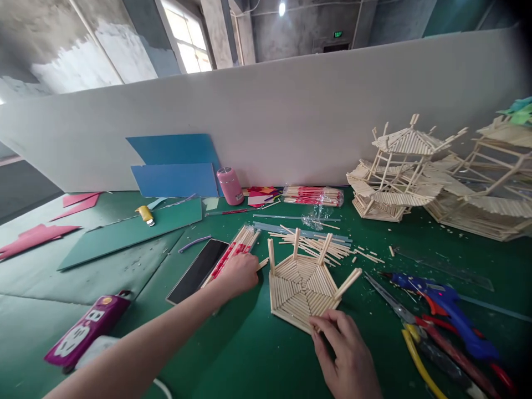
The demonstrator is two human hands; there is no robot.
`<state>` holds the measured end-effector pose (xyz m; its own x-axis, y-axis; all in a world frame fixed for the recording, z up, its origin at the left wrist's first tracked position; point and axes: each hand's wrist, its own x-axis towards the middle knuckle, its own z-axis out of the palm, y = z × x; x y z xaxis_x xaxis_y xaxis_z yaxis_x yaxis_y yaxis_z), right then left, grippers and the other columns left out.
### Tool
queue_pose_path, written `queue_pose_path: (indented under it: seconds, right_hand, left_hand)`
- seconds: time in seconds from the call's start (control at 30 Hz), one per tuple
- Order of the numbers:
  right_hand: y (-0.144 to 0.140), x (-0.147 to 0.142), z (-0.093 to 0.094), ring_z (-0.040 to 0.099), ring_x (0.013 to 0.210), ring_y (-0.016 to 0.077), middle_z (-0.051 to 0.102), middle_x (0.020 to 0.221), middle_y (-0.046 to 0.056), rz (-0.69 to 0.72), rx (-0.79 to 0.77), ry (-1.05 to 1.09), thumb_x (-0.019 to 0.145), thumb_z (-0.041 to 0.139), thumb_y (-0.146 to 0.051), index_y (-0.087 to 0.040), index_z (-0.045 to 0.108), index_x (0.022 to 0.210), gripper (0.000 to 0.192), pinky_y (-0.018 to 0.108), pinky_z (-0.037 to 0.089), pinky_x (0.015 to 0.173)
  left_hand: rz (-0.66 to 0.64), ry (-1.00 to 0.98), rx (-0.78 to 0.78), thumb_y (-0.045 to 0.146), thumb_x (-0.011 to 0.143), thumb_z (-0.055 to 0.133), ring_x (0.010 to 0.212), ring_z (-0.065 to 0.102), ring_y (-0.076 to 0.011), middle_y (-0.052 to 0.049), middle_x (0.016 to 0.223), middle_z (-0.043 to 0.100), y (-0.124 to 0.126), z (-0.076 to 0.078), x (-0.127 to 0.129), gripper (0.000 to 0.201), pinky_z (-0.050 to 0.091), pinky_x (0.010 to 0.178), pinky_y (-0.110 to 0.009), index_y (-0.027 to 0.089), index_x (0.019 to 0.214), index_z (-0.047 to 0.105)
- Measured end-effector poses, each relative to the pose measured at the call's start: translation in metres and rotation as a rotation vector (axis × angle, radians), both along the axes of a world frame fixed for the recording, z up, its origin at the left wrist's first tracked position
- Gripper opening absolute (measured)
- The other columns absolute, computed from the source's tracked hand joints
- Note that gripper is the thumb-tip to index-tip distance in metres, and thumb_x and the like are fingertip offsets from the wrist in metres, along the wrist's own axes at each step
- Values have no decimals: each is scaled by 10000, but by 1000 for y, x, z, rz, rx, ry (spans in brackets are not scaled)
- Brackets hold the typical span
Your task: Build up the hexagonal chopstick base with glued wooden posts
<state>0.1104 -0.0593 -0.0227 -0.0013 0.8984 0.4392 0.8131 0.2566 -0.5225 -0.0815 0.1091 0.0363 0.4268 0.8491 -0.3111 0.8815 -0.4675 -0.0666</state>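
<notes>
A flat hexagonal platform of pale wooden sticks lies on the green table, with several short stick posts standing at its corners. My right hand pinches its near edge between thumb and fingers; anything small inside that pinch is hidden. My left hand is closed, left of the platform, and the end of a short wooden stick pokes out from it. Under and beside that fist lies a clear packet of sticks with red wrapping. A black phone rests against the packet's left side.
Loose sticks are scattered behind the platform. Scissors, yellow-handled pliers and a blue glue gun lie at right. Two stick pavilion models stand at the back right. A pink can and purple case are leftward.
</notes>
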Motion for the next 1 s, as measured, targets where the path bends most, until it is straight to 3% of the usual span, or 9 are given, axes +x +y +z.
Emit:
queue_pose_path:
  seconds: [0.23,0.33,0.43,0.47,0.5,0.6,0.67,0.83,1.0]
  right_hand:
    - [-2,-5,6,538,807,196,516,863,89,-67,-3,59,832,449,-195,-187,585,958,186,317,487,649]
    - [-5,-6,10,546,816,197,524,871,92,-79,4,82,832,452,-201,-190,586,975,196,316,491,661]
    - [-8,-11,20,556,828,192,536,893,98,-56,-1,177,835,447,-198,-179,565,1010,212,299,495,675]
    - [-9,-15,25,558,831,186,542,897,96,-35,-6,233,837,444,-190,-178,558,1012,209,287,494,681]
    - [-10,-19,30,559,835,180,549,898,91,-7,-19,297,839,442,-183,-182,555,1002,199,273,492,686]
    - [-9,-32,44,564,811,166,575,862,65,76,-126,515,849,436,-205,-196,559,965,169,247,484,688]
    - [-7,-40,51,568,738,158,581,786,44,131,-262,666,857,428,-257,-190,556,986,193,245,485,658]
    - [1,-45,56,585,759,174,612,810,53,145,-388,914,850,440,-316,-152,584,943,238,262,485,670]
    - [3,-28,50,586,741,166,608,830,60,69,-317,779,844,448,-303,-163,582,926,210,259,496,681]
  left_hand:
    - [1,-67,9,241,842,476,876,560,-201,-89,1008,562,-11,-7,-6,232,467,742,-392,116,1031,524]
    - [-18,-178,65,138,834,402,843,559,-257,-128,869,586,-22,4,-19,165,430,737,-408,106,868,560]
    - [-24,-314,70,212,867,300,772,558,-225,-102,815,575,-44,25,-34,229,426,709,-348,157,827,519]
    - [-28,-392,37,256,882,261,732,553,-192,-72,787,565,-54,31,-37,246,434,686,-310,177,835,490]
    - [8,-616,-122,298,883,266,695,544,-172,-52,756,547,-65,36,-38,236,437,649,-286,186,826,466]
    - [218,-1082,-878,409,885,237,520,494,-104,7,664,483,-97,39,-27,286,401,464,-215,195,783,397]
    - [315,-1218,-1083,451,848,346,444,420,-66,35,618,446,-111,32,-11,275,328,409,-179,188,779,388]
    - [351,-1306,-1116,487,818,400,383,304,-49,54,481,382,-123,15,27,363,194,367,-178,154,678,443]
    - [432,-1353,-960,466,826,393,419,276,-64,50,479,354,-120,13,31,371,201,407,-200,158,620,420]
